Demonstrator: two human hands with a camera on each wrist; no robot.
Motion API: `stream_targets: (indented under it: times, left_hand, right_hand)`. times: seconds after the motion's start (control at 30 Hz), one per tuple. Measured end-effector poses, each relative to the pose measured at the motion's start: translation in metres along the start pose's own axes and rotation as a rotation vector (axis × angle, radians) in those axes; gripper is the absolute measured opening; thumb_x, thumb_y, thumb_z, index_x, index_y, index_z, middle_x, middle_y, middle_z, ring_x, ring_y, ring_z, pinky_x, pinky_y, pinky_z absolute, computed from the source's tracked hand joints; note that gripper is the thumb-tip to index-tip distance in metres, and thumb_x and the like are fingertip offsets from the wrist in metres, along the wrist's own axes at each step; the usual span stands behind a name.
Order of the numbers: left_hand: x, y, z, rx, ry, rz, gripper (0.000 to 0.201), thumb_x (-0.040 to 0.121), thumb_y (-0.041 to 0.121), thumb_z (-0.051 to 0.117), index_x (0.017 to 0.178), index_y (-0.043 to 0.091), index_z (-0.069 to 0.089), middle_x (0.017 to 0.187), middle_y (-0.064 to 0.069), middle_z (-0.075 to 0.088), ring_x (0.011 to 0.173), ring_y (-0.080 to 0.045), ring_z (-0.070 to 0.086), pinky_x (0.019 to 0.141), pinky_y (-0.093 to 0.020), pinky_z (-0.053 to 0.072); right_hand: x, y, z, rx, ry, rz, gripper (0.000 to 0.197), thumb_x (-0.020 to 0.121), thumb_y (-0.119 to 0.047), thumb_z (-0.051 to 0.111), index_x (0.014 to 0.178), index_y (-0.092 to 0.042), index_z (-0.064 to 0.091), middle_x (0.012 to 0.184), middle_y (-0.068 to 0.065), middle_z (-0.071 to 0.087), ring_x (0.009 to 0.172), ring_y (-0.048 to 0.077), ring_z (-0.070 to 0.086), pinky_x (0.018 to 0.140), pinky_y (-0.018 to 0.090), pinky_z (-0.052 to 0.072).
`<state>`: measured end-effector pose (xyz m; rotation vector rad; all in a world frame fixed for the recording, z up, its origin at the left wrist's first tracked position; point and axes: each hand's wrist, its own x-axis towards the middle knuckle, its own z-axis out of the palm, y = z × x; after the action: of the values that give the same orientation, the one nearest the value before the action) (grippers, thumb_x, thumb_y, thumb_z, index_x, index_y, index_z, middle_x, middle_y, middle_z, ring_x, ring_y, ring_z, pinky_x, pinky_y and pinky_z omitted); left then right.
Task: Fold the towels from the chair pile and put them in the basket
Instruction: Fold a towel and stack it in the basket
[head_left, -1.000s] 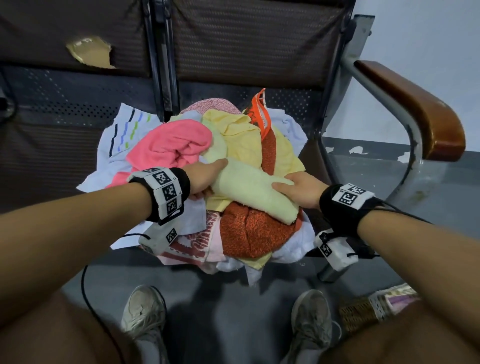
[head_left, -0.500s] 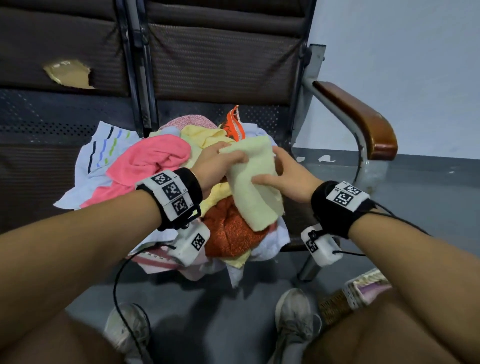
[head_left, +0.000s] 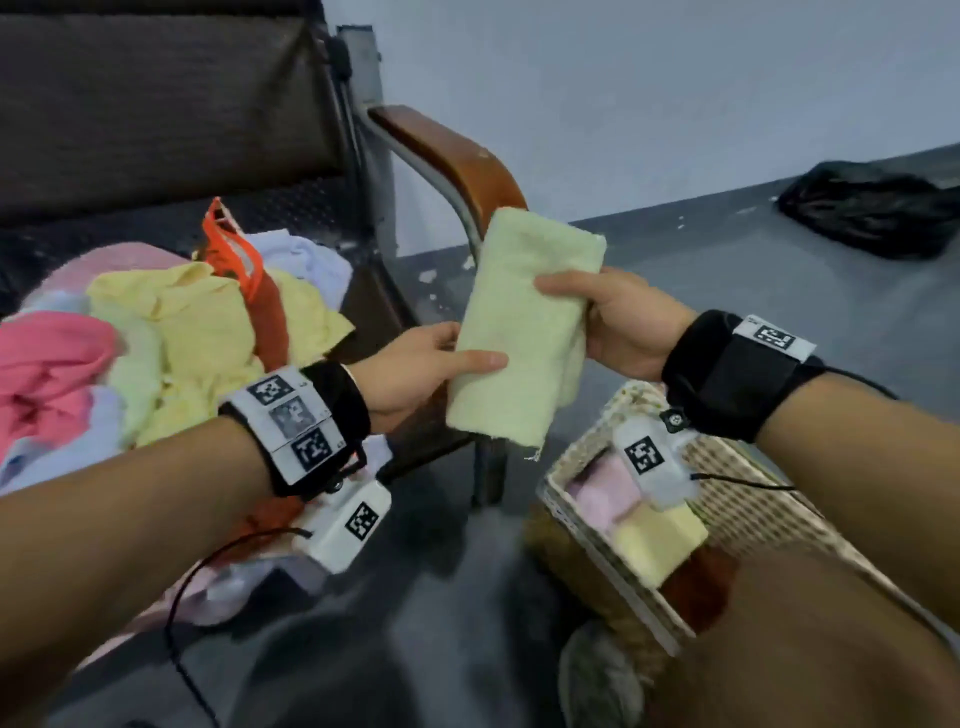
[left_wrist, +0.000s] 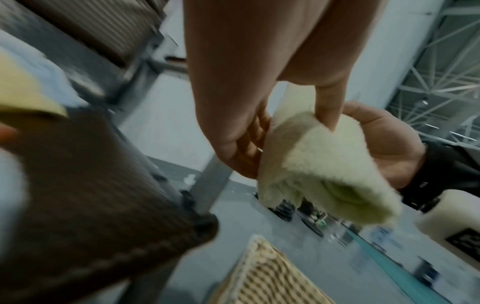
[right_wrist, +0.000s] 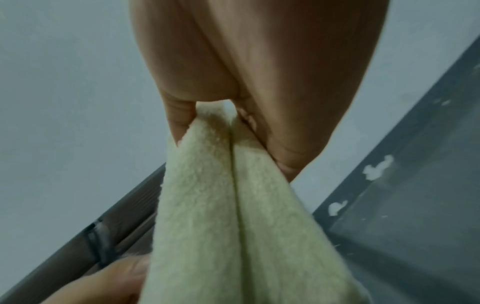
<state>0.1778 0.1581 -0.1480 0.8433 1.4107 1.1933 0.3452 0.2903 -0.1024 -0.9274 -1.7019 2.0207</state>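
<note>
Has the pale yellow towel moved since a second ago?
Yes. The pale yellow towel was lying on the chair pile; now both hands hold it in the air to the pile's right, beyond the armrest, above the basket.

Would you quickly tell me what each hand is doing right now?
Left hand: holding the pale yellow towel.
Right hand: gripping the same towel's other edge.

Black crumpled bag (head_left: 872, 213) on grey floor (head_left: 727, 312) by the pale wall (head_left: 649, 104), far right.
</note>
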Motion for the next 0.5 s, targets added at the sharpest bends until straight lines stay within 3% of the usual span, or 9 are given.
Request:
stream_targets:
  times: [0.07,0.2,0.27,0.37,0.43,0.5]
  left_hand:
    - [0.033,-0.012,0.045,0.031,-0.096,-0.052,0.046,0.09,0.01,0.068,0.134,0.006,0.054,0.129,-0.008,0.066,0.118,-0.026,0.064,0.103,-0.044,0.049]
    - [0.093,-0.05,0.143,0.132,-0.173,-0.208,0.037,0.089,0.008,0.063,0.126,0.007,0.061,0.122,-0.011,0.069,0.101,-0.025,0.067,0.082,-0.032,0.054]
    - [0.116,-0.073,0.183,0.2,-0.216,-0.358,0.041,0.087,0.009,0.061,0.128,0.003,0.059,0.122,-0.013,0.067,0.103,-0.029,0.064,0.088,-0.038,0.05]
    - [0.145,-0.098,0.223,0.297,-0.337,-0.612,0.043,0.091,0.011,0.055,0.133,0.003,0.052,0.126,-0.015,0.061,0.106,-0.033,0.059,0.096,-0.041,0.046]
    - [0.166,-0.114,0.241,0.462,-0.377,-0.623,0.041,0.094,0.011,0.054,0.133,0.001,0.051,0.123,-0.015,0.058,0.105,-0.032,0.056,0.096,-0.04,0.046]
    - [0.181,-0.133,0.254,0.7,-0.454,-0.561,0.04,0.095,0.011,0.056,0.133,-0.003,0.055,0.113,-0.013,0.055,0.102,-0.025,0.053,0.092,-0.032,0.046]
  right_hand:
    - [-0.015,0.02,-0.05,0.084,0.102,0.05,0.039,0.1,-0.019,0.05,0.136,-0.006,0.056,0.13,0.01,0.067,0.12,0.027,0.064,0.101,0.043,0.051]
    - [-0.047,0.078,-0.136,0.288,0.357,0.151,0.044,0.097,-0.016,0.041,0.137,-0.006,0.053,0.126,0.014,0.068,0.115,0.028,0.067,0.09,0.041,0.056]
    - [-0.062,0.117,-0.167,0.346,0.477,0.224,0.045,0.095,-0.016,0.041,0.137,-0.005,0.053,0.127,0.015,0.068,0.116,0.031,0.066,0.091,0.042,0.056]
    - [-0.075,0.179,-0.195,0.376,0.639,0.375,0.047,0.093,-0.018,0.044,0.137,-0.005,0.054,0.131,0.019,0.064,0.121,0.035,0.062,0.106,0.048,0.046]
    - [-0.075,0.218,-0.205,0.376,0.732,0.428,0.046,0.092,-0.014,0.047,0.134,0.001,0.056,0.126,0.023,0.065,0.109,0.035,0.063,0.1,0.048,0.047]
    - [-0.071,0.249,-0.208,0.362,0.785,0.475,0.038,0.089,-0.01,0.053,0.123,0.004,0.061,0.121,0.027,0.066,0.101,0.036,0.064,0.091,0.05,0.052]
